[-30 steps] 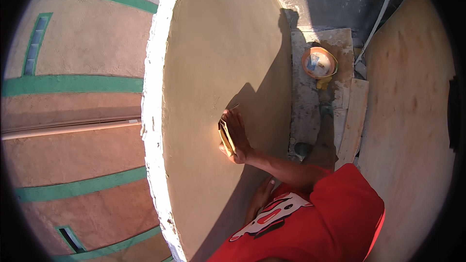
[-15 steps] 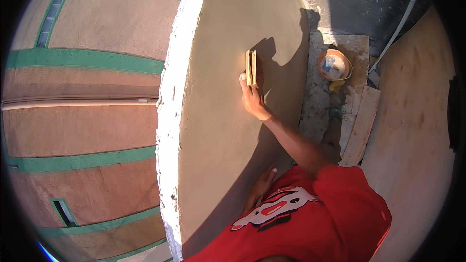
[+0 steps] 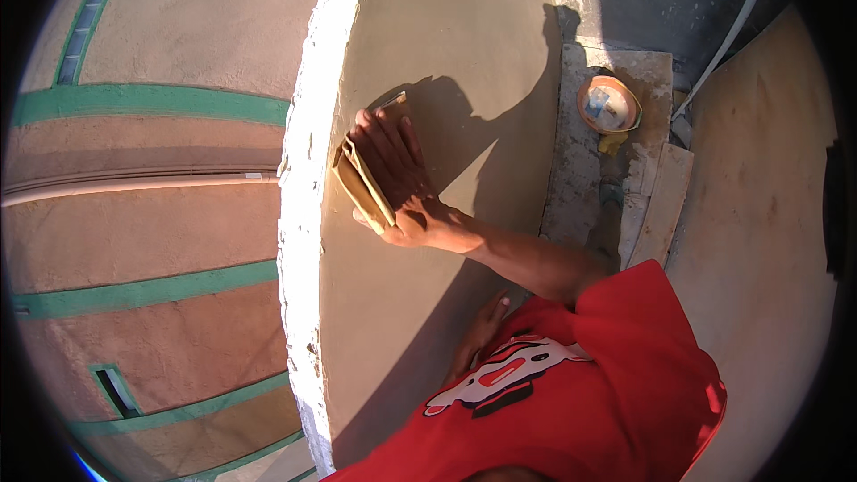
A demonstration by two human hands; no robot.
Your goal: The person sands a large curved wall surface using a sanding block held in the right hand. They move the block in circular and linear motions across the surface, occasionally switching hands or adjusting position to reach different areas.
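Note:
My right hand [image 3: 393, 174] grips a folded tan pad [image 3: 361, 186] against the smooth grey plastered surface [image 3: 446, 27], near its rough, white left edge [image 3: 299, 205]. The fingers point up and partly cover the pad; a thin edge of something shows just beyond the fingertips. Lower down, my left hand [image 3: 482, 328] rests beside my red T-shirt at the plastered surface, its fingers extended and holding nothing visible. The shadow of my head and arm falls across the plaster.
An orange bucket [image 3: 607, 107] of pale contents, with a yellow cloth below it, stands on a dirty board [image 3: 654, 71] at right. Planks [image 3: 661, 205], a large plywood sheet [image 3: 741, 214] and a white pipe [image 3: 723, 40] lie beyond. A pink building with green bands fills the left.
My right hand went upward with the pad, then moved left and slightly down toward the rough edge, the pad now tilted. My left hand stays low beside my shirt.

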